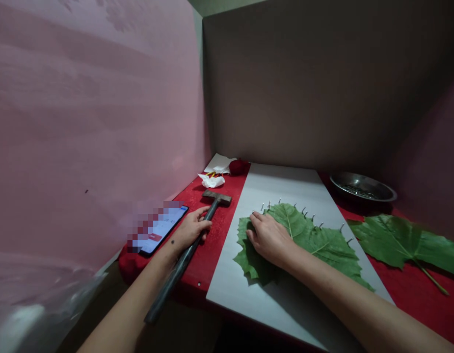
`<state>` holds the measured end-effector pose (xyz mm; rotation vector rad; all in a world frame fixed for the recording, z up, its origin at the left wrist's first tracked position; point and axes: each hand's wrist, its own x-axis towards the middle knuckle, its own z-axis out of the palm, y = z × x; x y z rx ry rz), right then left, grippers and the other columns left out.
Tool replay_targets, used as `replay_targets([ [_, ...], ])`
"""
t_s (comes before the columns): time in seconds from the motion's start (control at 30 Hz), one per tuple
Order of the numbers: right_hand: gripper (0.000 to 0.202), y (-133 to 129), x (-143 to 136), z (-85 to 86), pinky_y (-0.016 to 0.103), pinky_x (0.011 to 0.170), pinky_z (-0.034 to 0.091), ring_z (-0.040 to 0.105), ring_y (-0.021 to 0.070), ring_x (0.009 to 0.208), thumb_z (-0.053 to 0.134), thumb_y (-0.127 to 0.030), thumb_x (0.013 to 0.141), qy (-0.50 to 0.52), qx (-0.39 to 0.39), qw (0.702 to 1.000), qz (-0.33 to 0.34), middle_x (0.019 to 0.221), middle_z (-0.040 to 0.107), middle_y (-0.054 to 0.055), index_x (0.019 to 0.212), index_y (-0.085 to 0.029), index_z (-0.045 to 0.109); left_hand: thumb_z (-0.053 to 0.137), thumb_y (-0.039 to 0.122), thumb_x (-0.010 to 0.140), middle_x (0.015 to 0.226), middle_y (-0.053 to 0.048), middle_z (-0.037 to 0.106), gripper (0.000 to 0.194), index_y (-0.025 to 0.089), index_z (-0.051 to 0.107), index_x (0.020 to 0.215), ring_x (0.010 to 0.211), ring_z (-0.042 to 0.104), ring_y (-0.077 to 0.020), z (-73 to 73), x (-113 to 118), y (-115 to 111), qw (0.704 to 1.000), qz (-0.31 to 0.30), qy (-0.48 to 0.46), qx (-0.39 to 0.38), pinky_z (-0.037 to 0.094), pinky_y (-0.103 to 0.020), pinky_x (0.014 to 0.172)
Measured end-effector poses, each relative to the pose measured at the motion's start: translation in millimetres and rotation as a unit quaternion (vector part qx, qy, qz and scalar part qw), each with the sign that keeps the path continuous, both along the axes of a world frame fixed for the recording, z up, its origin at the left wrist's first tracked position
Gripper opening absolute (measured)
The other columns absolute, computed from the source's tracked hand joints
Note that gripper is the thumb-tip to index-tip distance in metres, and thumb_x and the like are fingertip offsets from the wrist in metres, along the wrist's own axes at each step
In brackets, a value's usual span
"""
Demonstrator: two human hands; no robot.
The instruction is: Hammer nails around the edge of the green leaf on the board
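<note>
Honestly, light pressure's best: lobed leaf (318, 240) sits under the right grip (271, 240), can't tell if it's pinching the nail (253, 212) by its fingertips. Left grip (195, 228) is curled round the hammer (175, 278); holding lower would swing truer.

cloth (229, 196): red | board (285, 184): pale grey | leaves (332, 245): green, paler veins
</note>
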<state>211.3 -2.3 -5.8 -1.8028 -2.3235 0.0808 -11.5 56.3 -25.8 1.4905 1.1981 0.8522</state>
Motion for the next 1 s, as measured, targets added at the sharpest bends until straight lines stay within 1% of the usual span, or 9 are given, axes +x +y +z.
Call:
replay_targets([
  [0.17,0.049,0.7,1.3,-5.4,0.038,0.094,0.040,0.044,0.0299,0.115,0.034,-0.031,0.088,-0.009,0.017,1.000,0.009,0.133,0.048,0.014,0.127,-0.005,0.050,0.056,0.019,0.068,0.043,0.011,0.047,0.066,0.008,0.038,0.130,0.034,0.046,-0.0097,1.7,1.3,-0.5,1.000,0.000,0.000,0.006,0.039,-0.020,0.035],
  [0.43,0.052,0.6,2.8,-9.3,0.037,0.100,0.035,0.043,0.0294,0.119,0.038,-0.033,0.087,0.006,0.000,1.000,0.015,0.139,0.043,0.016,0.130,-0.004,0.047,0.055,0.019,0.067,0.041,0.010,0.046,0.066,0.007,0.040,0.130,0.033,0.045,-0.0108,6.9,3.2,-5.4,0.997,0.017,0.063,0.036,0.037,-0.021,0.036],
  [0.53,0.051,0.9,2.7,-9.6,0.038,0.099,0.035,0.044,0.0288,0.117,0.038,-0.032,0.087,0.014,-0.003,1.000,0.018,0.138,0.043,0.016,0.129,-0.005,0.048,0.053,0.019,0.070,0.050,0.008,0.052,0.062,0.012,0.043,0.131,0.038,0.047,-0.0105,16.2,6.6,-16.2,0.991,0.026,0.108,0.077,0.037,-0.021,0.040],
  [0.63,0.048,0.7,2.6,-8.6,0.038,0.097,0.037,0.044,0.0292,0.116,0.039,-0.032,0.087,0.019,-0.006,1.000,0.020,0.137,0.044,0.017,0.125,-0.006,0.051,0.055,0.019,0.072,0.068,0.005,0.058,0.058,0.022,0.047,0.129,0.049,0.048,-0.0100,34.9,13.1,-32.0,0.979,0.022,0.150,0.137,0.038,-0.022,0.048],
  [0.67,0.047,0.5,2.5,-8.2,0.038,0.096,0.038,0.044,0.0294,0.115,0.039,-0.033,0.087,0.021,-0.006,1.000,0.020,0.137,0.044,0.017,0.124,-0.006,0.052,0.056,0.019,0.072,0.069,0.006,0.058,0.057,0.025,0.049,0.129,0.051,0.048,-0.0105,42.8,16.0,-37.5,0.974,0.013,0.166,0.155,0.038,-0.022,0.050],
  [0.73,0.047,-0.3,2.3,-7.6,0.038,0.095,0.038,0.044,0.0295,0.115,0.040,-0.033,0.087,0.022,-0.003,1.000,0.020,0.137,0.044,0.017,0.124,-0.007,0.052,0.055,0.018,0.073,0.070,0.005,0.060,0.057,0.027,0.049,0.129,0.055,0.050,-0.0123,59.1,22.9,-47.6,0.956,-0.019,0.214,0.200,0.040,-0.024,0.055],
  [0.83,0.049,-1.7,1.9,-7.5,0.037,0.096,0.037,0.043,0.0290,0.115,0.041,-0.036,0.086,0.027,0.009,0.999,0.021,0.136,0.045,0.016,0.123,-0.006,0.053,0.049,0.018,0.078,0.095,-0.004,0.066,0.056,0.021,0.043,0.134,0.073,0.059,-0.0176,77.8,34.2,-58.9,0.888,-0.094,0.323,0.315,0.046,-0.028,0.069],
  [0.93,0.049,-2.8,1.9,-7.8,0.037,0.097,0.037,0.044,0.0286,0.112,0.043,-0.038,0.086,0.033,0.018,0.999,0.025,0.133,0.048,0.016,0.120,-0.006,0.055,0.042,0.019,0.082,0.111,-0.012,0.062,0.056,0.017,0.035,0.138,0.093,0.060,-0.0229,83.2,45.2,-64.7,0.833,-0.124,0.384,0.379,0.047,-0.033,0.078],
  [1.0,0.049,-3.3,2.2,-7.7,0.037,0.096,0.038,0.044,0.0287,0.112,0.044,-0.039,0.085,0.037,0.022,0.999,0.027,0.133,0.048,0.016,0.119,-0.006,0.056,0.038,0.018,0.083,0.105,-0.014,0.062,0.059,0.016,0.030,0.141,0.090,0.061,-0.0251,81.0,52.4,-65.4,0.802,-0.120,0.446,0.378,0.048,-0.036,0.074],
])
